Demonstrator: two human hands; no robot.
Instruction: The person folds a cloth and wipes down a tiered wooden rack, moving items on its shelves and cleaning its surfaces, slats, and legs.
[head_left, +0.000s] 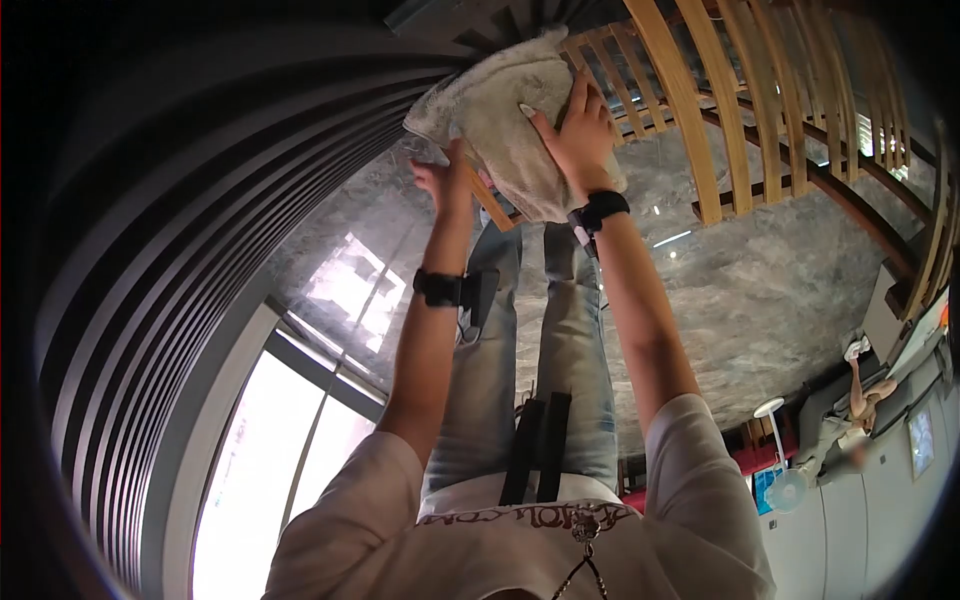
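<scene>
A thick grey-beige fluffy cloth (510, 120) lies bunched over the end of a wooden slatted piece (497, 208) at the top middle of the head view. My right hand (582, 135) rests on its right side, thumb and fingers spread apart over the pile. At the cloth's lower left edge is my left hand (443, 180), its fingers apart and one fingertip overlapping the edge. Both wrists wear black bands. Part of the wooden piece is hidden beneath the cloth.
Dark vertical slats (200, 230) line the left side. Wooden slatted furniture (740, 110) curves across the upper right. The floor (700, 300) is glossy grey. A bright window (270, 440) is at lower left. Another person (850, 415) and a small fan (786, 490) are at lower right.
</scene>
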